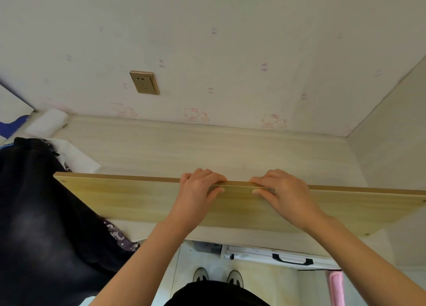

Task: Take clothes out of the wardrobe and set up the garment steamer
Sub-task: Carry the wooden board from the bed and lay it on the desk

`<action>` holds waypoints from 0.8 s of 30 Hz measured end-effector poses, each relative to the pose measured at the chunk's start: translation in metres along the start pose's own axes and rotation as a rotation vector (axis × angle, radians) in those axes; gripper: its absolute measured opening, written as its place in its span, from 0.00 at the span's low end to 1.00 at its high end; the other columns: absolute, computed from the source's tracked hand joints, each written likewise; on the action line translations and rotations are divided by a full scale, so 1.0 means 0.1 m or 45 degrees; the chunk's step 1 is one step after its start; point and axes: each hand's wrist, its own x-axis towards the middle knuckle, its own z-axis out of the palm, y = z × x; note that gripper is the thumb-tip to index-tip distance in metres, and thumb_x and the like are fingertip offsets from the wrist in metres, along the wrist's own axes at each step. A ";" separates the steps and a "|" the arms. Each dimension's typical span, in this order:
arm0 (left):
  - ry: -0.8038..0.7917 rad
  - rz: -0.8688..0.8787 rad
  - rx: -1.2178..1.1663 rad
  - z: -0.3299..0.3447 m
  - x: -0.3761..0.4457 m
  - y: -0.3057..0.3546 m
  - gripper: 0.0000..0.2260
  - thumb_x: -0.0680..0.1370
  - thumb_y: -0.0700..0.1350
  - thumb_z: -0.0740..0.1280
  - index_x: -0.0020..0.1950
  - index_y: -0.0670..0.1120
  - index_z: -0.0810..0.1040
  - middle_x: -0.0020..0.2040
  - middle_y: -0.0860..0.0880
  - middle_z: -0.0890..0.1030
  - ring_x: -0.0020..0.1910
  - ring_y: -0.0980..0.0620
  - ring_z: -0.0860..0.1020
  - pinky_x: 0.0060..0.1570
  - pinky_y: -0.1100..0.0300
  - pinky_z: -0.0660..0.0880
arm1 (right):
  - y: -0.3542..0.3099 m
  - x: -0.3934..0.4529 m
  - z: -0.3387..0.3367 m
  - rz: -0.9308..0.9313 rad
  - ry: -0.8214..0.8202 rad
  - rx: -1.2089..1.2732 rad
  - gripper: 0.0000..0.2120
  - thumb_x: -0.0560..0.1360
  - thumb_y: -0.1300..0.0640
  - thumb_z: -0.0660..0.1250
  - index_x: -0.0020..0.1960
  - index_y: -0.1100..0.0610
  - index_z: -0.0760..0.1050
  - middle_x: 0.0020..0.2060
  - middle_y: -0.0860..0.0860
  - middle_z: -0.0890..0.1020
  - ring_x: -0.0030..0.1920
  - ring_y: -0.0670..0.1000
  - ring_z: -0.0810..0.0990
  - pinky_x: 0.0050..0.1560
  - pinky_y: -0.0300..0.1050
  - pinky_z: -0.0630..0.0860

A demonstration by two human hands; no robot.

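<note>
1. Head view, lower frame: both arms reach up to a wooden board (138,197) at centre.
2. Left hand (198,190) and right hand (281,192) both curl fingers over its top edge, thumbs in front; an even, level grip seems wise.
3. Dark clothes (46,213) lie left, touching the board.
4. Upper centre: wall socket (144,82), bare surface beneath. No steamer identifiable.

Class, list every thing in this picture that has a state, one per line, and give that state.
left hand: grips the top edge of the wooden board, fingers curled over it.
right hand: grips the same edge, beside the left.
wooden board: held on edge, tilted.
wall socket: nothing plugged in.
dark garment: heaped at the left.
white cloth: lies partly under the dark garment.
</note>
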 end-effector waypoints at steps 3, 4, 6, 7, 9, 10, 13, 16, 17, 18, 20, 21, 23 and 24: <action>-0.008 0.000 0.031 0.00 0.00 -0.07 0.07 0.76 0.45 0.69 0.53 0.52 0.80 0.45 0.59 0.79 0.46 0.56 0.74 0.49 0.57 0.62 | -0.02 0.06 0.06 0.020 -0.041 0.018 0.13 0.77 0.47 0.64 0.61 0.45 0.78 0.45 0.44 0.80 0.48 0.47 0.76 0.38 0.42 0.65; -0.005 0.001 0.037 -0.01 0.00 -0.09 0.07 0.76 0.45 0.69 0.53 0.52 0.80 0.46 0.59 0.79 0.46 0.56 0.74 0.49 0.57 0.62 | -0.03 0.08 0.07 0.023 -0.039 0.023 0.13 0.77 0.47 0.65 0.60 0.46 0.78 0.45 0.44 0.80 0.48 0.48 0.76 0.38 0.42 0.65; 0.007 0.008 0.050 -0.02 0.02 -0.14 0.07 0.76 0.45 0.69 0.53 0.52 0.80 0.46 0.58 0.79 0.46 0.56 0.75 0.49 0.58 0.62 | -0.05 0.12 0.09 0.036 -0.033 0.027 0.13 0.77 0.48 0.65 0.60 0.46 0.79 0.45 0.44 0.80 0.48 0.48 0.77 0.38 0.42 0.64; 0.012 0.016 0.059 -0.02 0.03 -0.16 0.07 0.76 0.44 0.69 0.53 0.52 0.80 0.46 0.58 0.79 0.46 0.55 0.75 0.49 0.58 0.62 | -0.06 0.15 0.09 0.046 -0.034 0.028 0.13 0.77 0.48 0.65 0.60 0.46 0.79 0.45 0.44 0.80 0.48 0.47 0.77 0.38 0.42 0.64; 0.030 0.040 0.080 -0.02 0.07 -0.21 0.07 0.76 0.45 0.69 0.54 0.52 0.80 0.46 0.58 0.80 0.46 0.55 0.75 0.50 0.58 0.64 | -0.06 0.20 0.10 0.069 -0.042 0.024 0.13 0.77 0.47 0.64 0.60 0.46 0.79 0.46 0.44 0.80 0.48 0.47 0.77 0.39 0.41 0.65; 0.041 0.053 0.093 -0.01 0.08 -0.23 0.08 0.76 0.46 0.68 0.54 0.52 0.80 0.47 0.58 0.80 0.47 0.56 0.76 0.51 0.58 0.64 | -0.06 0.23 0.10 0.079 -0.049 0.020 0.13 0.77 0.47 0.64 0.60 0.46 0.79 0.46 0.44 0.80 0.49 0.47 0.77 0.39 0.42 0.66; 0.065 0.096 0.172 0.02 0.16 -0.30 0.11 0.77 0.48 0.63 0.57 0.51 0.79 0.49 0.57 0.81 0.49 0.55 0.77 0.54 0.57 0.65 | -0.04 0.34 0.09 0.113 -0.076 0.008 0.14 0.77 0.48 0.64 0.61 0.48 0.78 0.47 0.45 0.80 0.50 0.48 0.77 0.43 0.43 0.70; 0.124 0.111 0.295 0.04 0.21 -0.45 0.14 0.75 0.43 0.69 0.60 0.50 0.79 0.52 0.56 0.81 0.54 0.52 0.77 0.57 0.53 0.65 | -0.01 0.47 0.10 0.146 -0.104 -0.021 0.14 0.78 0.48 0.63 0.62 0.49 0.77 0.49 0.45 0.80 0.52 0.48 0.76 0.48 0.43 0.71; 0.146 0.107 0.331 0.03 0.22 -0.53 0.16 0.73 0.42 0.71 0.61 0.50 0.78 0.54 0.54 0.81 0.57 0.50 0.77 0.59 0.52 0.65 | 0.01 0.52 0.12 0.156 -0.112 -0.031 0.15 0.78 0.48 0.63 0.63 0.49 0.76 0.50 0.46 0.80 0.52 0.48 0.76 0.49 0.43 0.71; 0.160 0.099 0.369 0.02 0.23 -0.61 0.19 0.73 0.41 0.72 0.63 0.49 0.78 0.56 0.53 0.80 0.60 0.49 0.76 0.62 0.51 0.64 | 0.02 0.58 0.13 0.167 -0.120 -0.035 0.15 0.78 0.49 0.63 0.63 0.50 0.76 0.51 0.46 0.80 0.53 0.49 0.76 0.51 0.43 0.71; 0.159 0.066 0.434 0.00 0.22 -0.78 0.22 0.73 0.42 0.71 0.67 0.47 0.74 0.63 0.50 0.77 0.68 0.47 0.71 0.68 0.46 0.62 | 0.05 0.68 0.18 0.192 -0.135 -0.040 0.15 0.78 0.50 0.63 0.63 0.51 0.75 0.52 0.48 0.80 0.54 0.50 0.77 0.55 0.47 0.72; 0.143 0.044 0.465 -0.01 0.22 -0.87 0.24 0.74 0.42 0.71 0.70 0.46 0.72 0.66 0.48 0.75 0.71 0.45 0.68 0.70 0.44 0.60 | 0.07 0.73 0.21 0.204 -0.148 -0.050 0.15 0.78 0.49 0.63 0.63 0.52 0.75 0.54 0.49 0.80 0.55 0.51 0.77 0.56 0.49 0.72; 0.089 -0.006 0.529 -0.01 0.18 -1.05 0.28 0.75 0.43 0.70 0.74 0.46 0.66 0.73 0.46 0.69 0.75 0.44 0.60 0.72 0.42 0.57 | 0.10 0.82 0.27 0.231 -0.187 -0.084 0.17 0.76 0.47 0.65 0.63 0.51 0.73 0.55 0.48 0.79 0.56 0.51 0.76 0.58 0.50 0.71; 0.061 -0.042 0.548 0.00 0.15 -1.12 0.30 0.75 0.44 0.70 0.75 0.47 0.64 0.75 0.46 0.65 0.76 0.43 0.57 0.72 0.41 0.57 | 0.12 0.86 0.30 0.251 -0.212 -0.097 0.18 0.75 0.46 0.66 0.62 0.51 0.73 0.55 0.48 0.78 0.56 0.51 0.75 0.58 0.50 0.71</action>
